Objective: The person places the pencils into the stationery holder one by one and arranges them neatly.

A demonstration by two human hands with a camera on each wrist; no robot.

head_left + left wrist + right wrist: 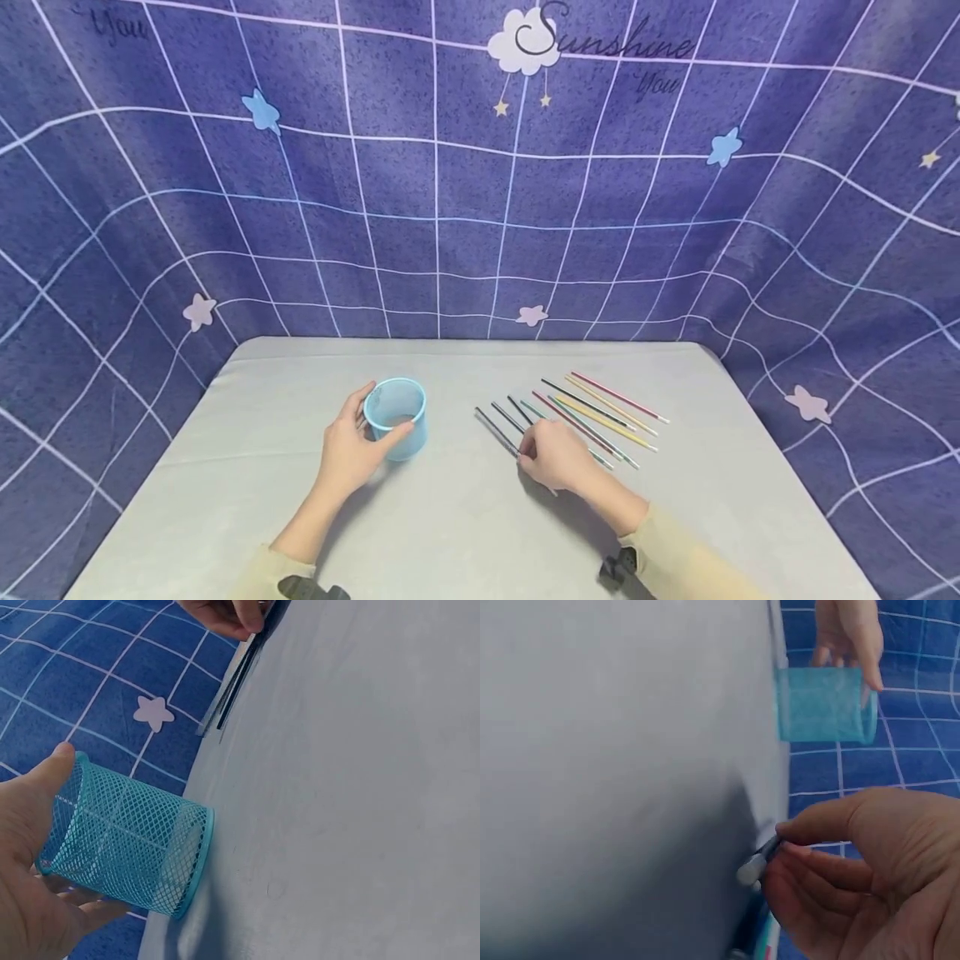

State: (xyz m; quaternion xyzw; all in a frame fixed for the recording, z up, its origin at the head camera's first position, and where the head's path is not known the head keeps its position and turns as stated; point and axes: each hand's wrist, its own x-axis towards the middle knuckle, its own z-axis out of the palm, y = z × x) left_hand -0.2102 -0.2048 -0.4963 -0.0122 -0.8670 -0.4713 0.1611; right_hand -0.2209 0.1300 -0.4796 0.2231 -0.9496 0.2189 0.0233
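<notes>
Head view, lower centre of frame: my left hand (352,450) wraps the blue mesh cup (397,417), thumb curled on the near rim, fingers round the far side. The cup stands upright on the grey table (450,533), left of centre. Left wrist view confirms the hold: thumb along the cup's open rim at the left edge of frame, fingers underneath, cup base touching the table.

Right hand (558,457), just right of centre in the head view, has its fingertips narrowed down onto the near end of a dark pen (497,431), the leftmost of the row. Right wrist view, lower right of frame: thumb and forefinger pinch that pen's grey-tipped end (751,868) against the table surface; remaining fingers curled under.

The row of pens (600,412) lies fanned diagonally on the table, right of centre, upper ends toward the upper left, lying close together, colours dark, green, red, yellow, pink. Cup and pens well apart.

Behind the table: blue grid-pattern backdrop (450,208) with stars and a cloud.
</notes>
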